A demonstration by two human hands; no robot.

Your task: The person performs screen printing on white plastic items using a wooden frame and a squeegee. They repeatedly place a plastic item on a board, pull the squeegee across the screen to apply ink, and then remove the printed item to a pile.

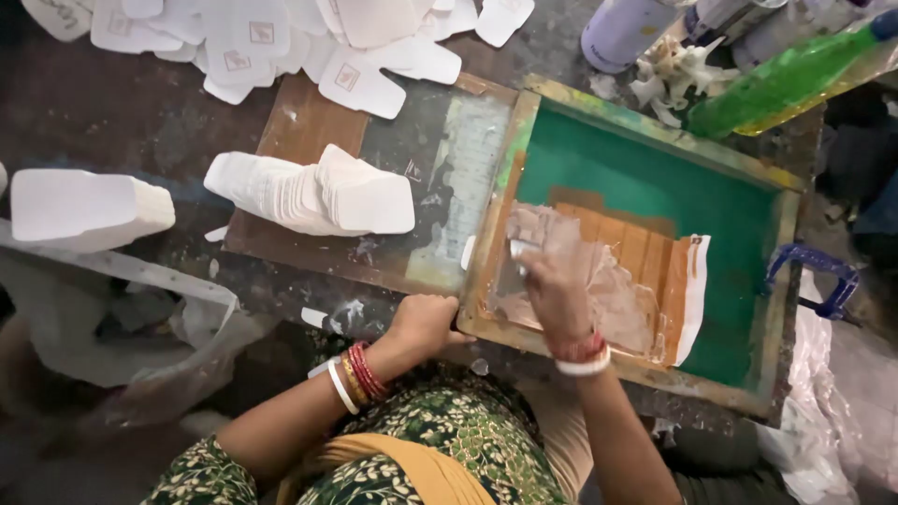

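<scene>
Two hands at a screen-printing frame on a stained worktable.

A block of blank white cards [84, 208] lies far left, a fanned stack of cards [313, 194] beside it on a brown board [304, 126]. The left hand [426, 323] curls closed on the near corner of the wooden frame [486, 238]. Inside the frame, the right hand [557, 285] grips a small white scraper [519, 250] against the green mesh [655, 182]. A green bottle [781, 82] lies far right.

A green floral-print garment with a mustard drape [412, 468]; red, gold and white bangles [355, 377] ring both wrists.
</scene>
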